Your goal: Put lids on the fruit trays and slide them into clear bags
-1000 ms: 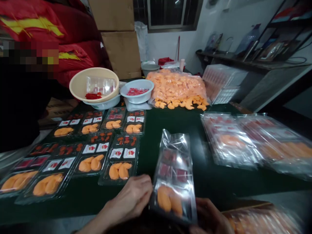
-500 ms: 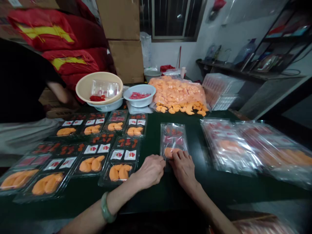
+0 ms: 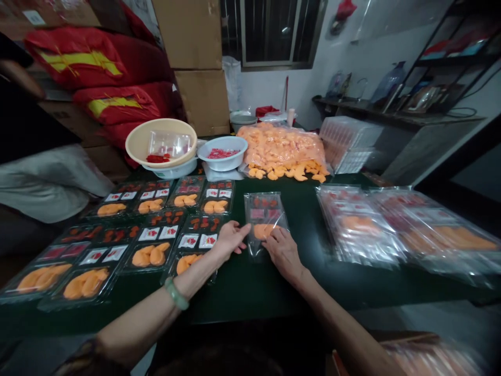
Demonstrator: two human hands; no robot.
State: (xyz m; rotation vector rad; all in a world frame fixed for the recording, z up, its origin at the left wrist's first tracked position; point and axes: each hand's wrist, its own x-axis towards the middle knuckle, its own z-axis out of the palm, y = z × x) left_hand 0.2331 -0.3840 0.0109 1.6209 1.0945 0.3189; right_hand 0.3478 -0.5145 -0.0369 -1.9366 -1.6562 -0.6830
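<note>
Here's the clear plastic bag (image 3: 263, 222), lying flat on the dark desk (image 3: 250, 297), out in the middle, long side pointing away from the person, top leaning slightly left. It sits right between the hands. The right hand (image 3: 282, 254) is the closer one, open, fingers resting across the bag's lower part, no grip on it. The left hand (image 3: 230, 239) is open too, fingers spread, tips right at the bag's left edge. Rows of open trays (image 3: 151, 256) fill the desk to the left, a pile of bagged trays (image 3: 358, 224) to the right.
</note>
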